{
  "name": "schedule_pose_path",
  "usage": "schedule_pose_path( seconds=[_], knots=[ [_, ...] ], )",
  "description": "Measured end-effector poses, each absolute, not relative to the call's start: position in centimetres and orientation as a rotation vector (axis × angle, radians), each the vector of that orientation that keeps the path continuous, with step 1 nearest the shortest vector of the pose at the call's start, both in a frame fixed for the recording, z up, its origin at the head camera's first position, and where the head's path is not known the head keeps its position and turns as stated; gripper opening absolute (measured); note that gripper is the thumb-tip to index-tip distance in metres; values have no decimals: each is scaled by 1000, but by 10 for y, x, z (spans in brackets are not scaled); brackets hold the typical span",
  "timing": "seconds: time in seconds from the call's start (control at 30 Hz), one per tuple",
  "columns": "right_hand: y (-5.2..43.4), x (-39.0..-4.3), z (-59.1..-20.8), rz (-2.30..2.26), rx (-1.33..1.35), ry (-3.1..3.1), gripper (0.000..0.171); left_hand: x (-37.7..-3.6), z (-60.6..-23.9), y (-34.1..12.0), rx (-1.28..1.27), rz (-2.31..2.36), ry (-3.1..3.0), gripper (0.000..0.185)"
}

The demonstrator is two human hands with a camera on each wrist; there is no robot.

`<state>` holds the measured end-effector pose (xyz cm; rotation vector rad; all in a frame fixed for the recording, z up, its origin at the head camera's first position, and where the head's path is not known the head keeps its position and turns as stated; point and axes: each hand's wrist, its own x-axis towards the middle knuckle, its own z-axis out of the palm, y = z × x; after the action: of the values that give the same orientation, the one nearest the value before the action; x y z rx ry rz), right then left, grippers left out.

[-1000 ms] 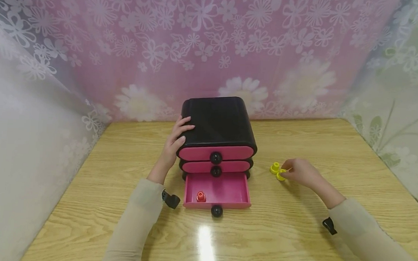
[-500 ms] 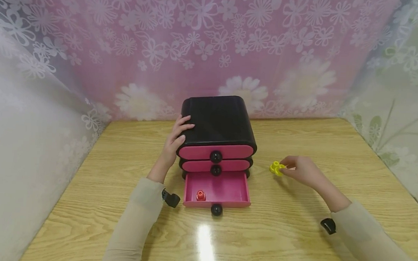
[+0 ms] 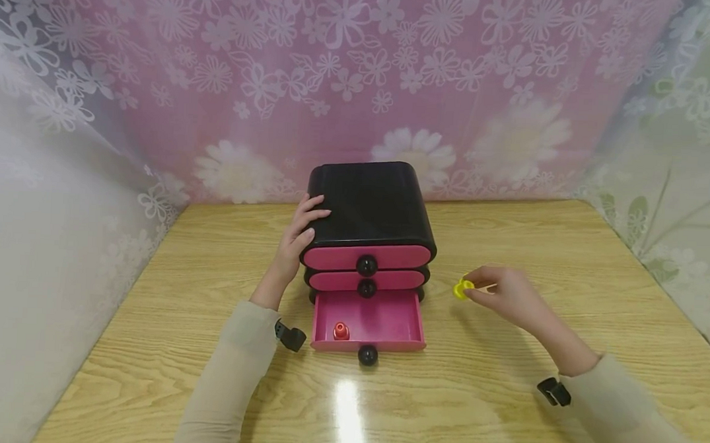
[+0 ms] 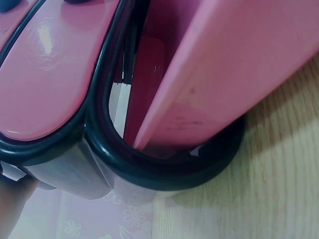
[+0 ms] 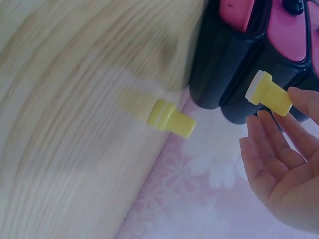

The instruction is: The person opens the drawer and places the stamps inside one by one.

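A black chest with pink drawers [image 3: 368,202] stands on the table, its bottom drawer [image 3: 386,319] pulled out. Inside that drawer, at the front left, is a small red stamp [image 3: 341,331]. My left hand [image 3: 291,245] rests against the chest's left side, fingers extended over the top edge. To the right of the chest, my right hand [image 3: 503,294] pinches a small yellow stamp [image 5: 271,95] between thumb and fingertips, raised above the table. A second yellow stamp [image 5: 172,119] stands on the wood; the held one overlaps it in the head view.
Round black knobs [image 3: 367,265] stick out from the drawer fronts. Light wood tabletop [image 3: 205,373] surrounds the chest. A pink flowered cloth [image 3: 337,82] hangs behind, with pale cloths at left and right.
My right hand has lifted one yellow stamp off the table and carried it slightly left, in front of the other. My left hand stays in place on the chest.
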<state>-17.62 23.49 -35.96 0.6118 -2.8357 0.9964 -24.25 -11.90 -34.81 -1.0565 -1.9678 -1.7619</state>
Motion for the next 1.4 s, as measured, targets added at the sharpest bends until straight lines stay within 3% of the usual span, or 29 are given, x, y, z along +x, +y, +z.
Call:
schedule_pose_path(
  seconds=[0.4, 0.8, 1.4],
  knots=[
    [214, -167, -358, 1054, 666, -2760, 22, -258, -364, -124, -1060, -1784, -1948, 39],
    [193, -162, -362, 1170, 702, -2743, 27, -237, -342, -117, -1047, -1779, -1966, 39],
    [155, -166, -369, 1205, 912, -2729, 20, -253, -360, -122, -1054, -1791, -1934, 39]
  ],
)
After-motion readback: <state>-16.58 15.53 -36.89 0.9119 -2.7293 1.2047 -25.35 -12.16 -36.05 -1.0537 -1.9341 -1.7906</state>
